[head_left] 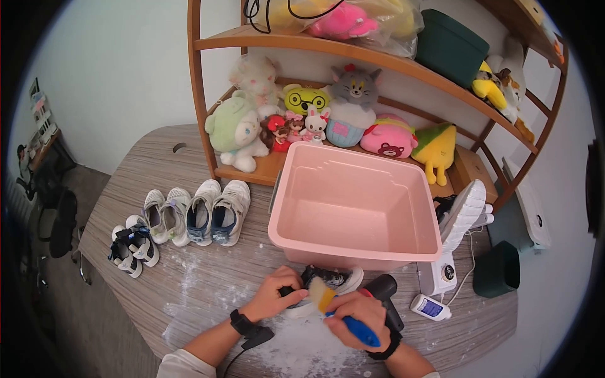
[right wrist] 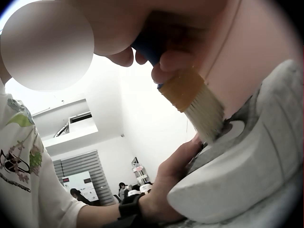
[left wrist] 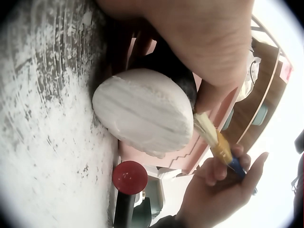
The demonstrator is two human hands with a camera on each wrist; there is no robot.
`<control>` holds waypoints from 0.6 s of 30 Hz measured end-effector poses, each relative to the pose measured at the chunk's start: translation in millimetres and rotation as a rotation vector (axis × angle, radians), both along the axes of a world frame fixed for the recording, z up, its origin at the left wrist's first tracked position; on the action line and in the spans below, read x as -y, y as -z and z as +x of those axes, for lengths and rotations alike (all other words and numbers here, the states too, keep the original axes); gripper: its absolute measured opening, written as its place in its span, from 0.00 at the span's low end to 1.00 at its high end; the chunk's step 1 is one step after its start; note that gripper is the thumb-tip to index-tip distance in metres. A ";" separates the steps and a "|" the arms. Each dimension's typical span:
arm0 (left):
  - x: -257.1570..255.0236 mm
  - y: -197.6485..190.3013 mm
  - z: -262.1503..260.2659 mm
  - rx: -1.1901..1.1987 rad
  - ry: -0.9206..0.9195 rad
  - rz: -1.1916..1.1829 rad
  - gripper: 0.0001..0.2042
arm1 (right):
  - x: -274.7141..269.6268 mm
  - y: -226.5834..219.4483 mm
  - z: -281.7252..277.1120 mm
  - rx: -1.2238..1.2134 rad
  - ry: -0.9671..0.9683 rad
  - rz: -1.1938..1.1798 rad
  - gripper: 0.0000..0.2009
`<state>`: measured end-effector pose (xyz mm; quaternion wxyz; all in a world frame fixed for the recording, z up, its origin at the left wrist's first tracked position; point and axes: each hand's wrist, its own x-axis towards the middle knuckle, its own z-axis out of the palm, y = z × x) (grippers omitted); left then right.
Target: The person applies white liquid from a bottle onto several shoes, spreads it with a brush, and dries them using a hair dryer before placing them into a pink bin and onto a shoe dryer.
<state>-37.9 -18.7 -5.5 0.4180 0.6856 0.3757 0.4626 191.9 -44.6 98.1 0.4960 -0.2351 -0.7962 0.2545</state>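
Note:
A dark shoe (head_left: 332, 277) with a thick white sole (left wrist: 142, 111) sits at the near side of the pink tub. My left hand (head_left: 275, 294) grips its heel end, the thumb on top. In my right hand (head_left: 360, 315) is a paintbrush (head_left: 326, 298) with a blue handle and a yellow band, pinched between thumb and fingers. Its pale bristles (right wrist: 207, 118) touch the shoe's upper near the opening, close to my left fingers. White powder (head_left: 296, 346) covers the tabletop below the shoe.
The pink tub (head_left: 359, 255) stands just beyond my hands. Several shoes (head_left: 200, 214) line up at the left. At the right are a black, red-ended tool (head_left: 382, 286), a white bottle (head_left: 430, 307), a white device (head_left: 437, 275) and a green bin (head_left: 498, 271). A toy shelf (head_left: 302, 43) rises behind.

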 end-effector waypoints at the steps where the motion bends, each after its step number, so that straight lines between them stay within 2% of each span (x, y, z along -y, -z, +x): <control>1: 0.9 -2.7 1.3 0.026 0.000 0.010 0.14 | 1.8 -0.7 -3.4 0.025 -0.034 -0.017 0.14; 5: 0.8 -3.6 0.9 0.022 -0.013 0.005 0.16 | -1.5 9.9 -6.1 0.172 0.025 -0.059 0.10; 9: -1.6 -1.5 -2.1 -0.079 0.006 0.049 0.17 | -16.5 15.4 3.5 0.100 0.162 -0.114 0.06; 14: -1.3 -0.6 -3.2 -0.059 0.020 0.031 0.16 | -21.8 2.0 19.6 0.091 0.325 -0.132 0.10; 18: 4.4 -5.0 0.0 0.025 0.010 0.009 0.13 | -18.0 -7.3 31.1 0.123 0.446 -0.271 0.13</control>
